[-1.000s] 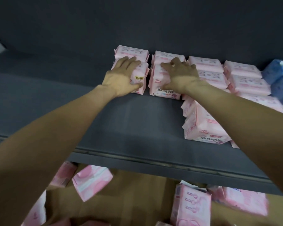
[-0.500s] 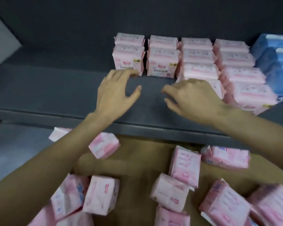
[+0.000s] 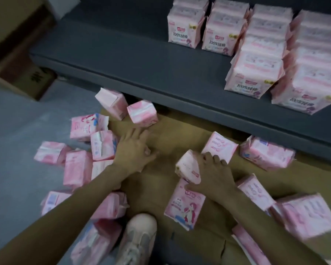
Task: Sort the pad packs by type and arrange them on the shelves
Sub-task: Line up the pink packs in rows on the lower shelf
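While sorted pink packs [image 3: 216, 33] stand in rows along the shelf's [image 3: 141, 60] right end, the right hand [image 3: 212, 176] grips a loose pack [image 3: 187, 167] on the cardboard [image 3: 180, 142] below, the left hand [image 3: 134, 152] hovering empty, fingers loosely spread, likely seeking another.

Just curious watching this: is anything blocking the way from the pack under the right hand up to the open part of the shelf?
Nothing visible does. The right hand grips a pink pack on the cardboard, and the bare shelf left of the arranged packs is open above it.
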`<action>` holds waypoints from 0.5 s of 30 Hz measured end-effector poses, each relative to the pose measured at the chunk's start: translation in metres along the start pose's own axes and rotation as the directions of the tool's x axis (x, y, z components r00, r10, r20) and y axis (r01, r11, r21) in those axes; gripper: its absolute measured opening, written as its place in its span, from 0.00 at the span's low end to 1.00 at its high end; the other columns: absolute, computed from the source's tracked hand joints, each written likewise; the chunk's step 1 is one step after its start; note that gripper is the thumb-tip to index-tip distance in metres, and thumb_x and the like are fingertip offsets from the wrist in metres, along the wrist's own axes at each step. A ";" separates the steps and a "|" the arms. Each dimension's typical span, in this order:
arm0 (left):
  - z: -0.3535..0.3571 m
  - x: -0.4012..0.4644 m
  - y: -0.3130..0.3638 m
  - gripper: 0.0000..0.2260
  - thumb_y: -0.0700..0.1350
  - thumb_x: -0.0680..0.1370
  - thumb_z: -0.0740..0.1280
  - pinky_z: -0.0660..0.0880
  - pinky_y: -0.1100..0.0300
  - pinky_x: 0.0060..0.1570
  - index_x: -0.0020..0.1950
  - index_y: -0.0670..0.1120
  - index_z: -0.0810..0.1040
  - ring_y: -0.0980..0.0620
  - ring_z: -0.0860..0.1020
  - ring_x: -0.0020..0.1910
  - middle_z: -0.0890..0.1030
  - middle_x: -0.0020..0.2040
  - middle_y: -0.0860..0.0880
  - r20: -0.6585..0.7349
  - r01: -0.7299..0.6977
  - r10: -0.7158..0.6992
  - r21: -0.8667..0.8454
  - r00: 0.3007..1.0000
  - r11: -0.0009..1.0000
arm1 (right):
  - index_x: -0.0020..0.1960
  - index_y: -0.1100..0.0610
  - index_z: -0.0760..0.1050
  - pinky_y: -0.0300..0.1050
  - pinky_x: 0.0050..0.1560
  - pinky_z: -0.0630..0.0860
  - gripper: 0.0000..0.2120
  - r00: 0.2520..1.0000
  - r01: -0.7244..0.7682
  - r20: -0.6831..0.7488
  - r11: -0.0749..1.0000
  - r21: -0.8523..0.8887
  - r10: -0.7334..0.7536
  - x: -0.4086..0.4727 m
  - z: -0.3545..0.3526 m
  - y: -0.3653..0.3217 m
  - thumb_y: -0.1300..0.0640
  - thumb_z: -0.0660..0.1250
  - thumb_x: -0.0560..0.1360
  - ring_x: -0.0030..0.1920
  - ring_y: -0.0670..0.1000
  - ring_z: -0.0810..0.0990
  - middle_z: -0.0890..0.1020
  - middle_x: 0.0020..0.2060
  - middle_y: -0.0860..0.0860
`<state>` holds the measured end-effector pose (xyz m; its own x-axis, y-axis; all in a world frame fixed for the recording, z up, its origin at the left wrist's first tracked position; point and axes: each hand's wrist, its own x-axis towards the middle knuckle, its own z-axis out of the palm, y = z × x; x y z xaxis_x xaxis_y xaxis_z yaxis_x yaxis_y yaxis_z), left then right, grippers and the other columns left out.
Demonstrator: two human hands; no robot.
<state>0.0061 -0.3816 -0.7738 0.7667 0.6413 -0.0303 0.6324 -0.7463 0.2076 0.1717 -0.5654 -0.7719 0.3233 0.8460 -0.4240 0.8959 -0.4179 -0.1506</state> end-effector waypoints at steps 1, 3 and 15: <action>0.002 -0.008 -0.007 0.34 0.64 0.68 0.67 0.71 0.44 0.58 0.67 0.44 0.73 0.37 0.73 0.60 0.75 0.63 0.40 0.062 0.110 -0.111 0.020 0.992 0.994 | 0.74 0.52 0.49 0.46 0.64 0.63 0.46 0.999 -0.033 0.007 0.999 0.033 0.033 0.000 0.007 -0.002 0.28 0.63 0.68 0.65 0.53 0.66 0.63 0.69 0.52; 0.009 -0.019 -0.013 0.43 0.65 0.68 0.70 0.63 0.45 0.66 0.76 0.46 0.60 0.37 0.65 0.68 0.67 0.70 0.40 0.172 0.260 -0.273 0.091 0.947 0.961 | 0.73 0.53 0.51 0.46 0.64 0.66 0.46 0.996 -0.090 0.003 0.990 0.111 0.090 0.000 0.013 -0.003 0.30 0.65 0.67 0.66 0.52 0.66 0.63 0.70 0.53; 0.023 -0.012 -0.022 0.29 0.56 0.69 0.75 0.75 0.57 0.46 0.62 0.50 0.65 0.49 0.77 0.55 0.75 0.59 0.48 0.063 0.407 -0.409 -0.321 0.910 0.855 | 0.67 0.55 0.65 0.43 0.50 0.75 0.32 0.952 -0.163 -0.057 0.654 0.738 0.302 0.032 0.000 0.011 0.43 0.72 0.70 0.58 0.51 0.78 0.77 0.62 0.51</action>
<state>-0.0143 -0.3766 -0.8008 0.4459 0.8779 -0.1743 0.8173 -0.3200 0.4792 0.1915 -0.5424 -0.7876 0.5953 0.6978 -0.3983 0.3084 -0.6562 -0.6887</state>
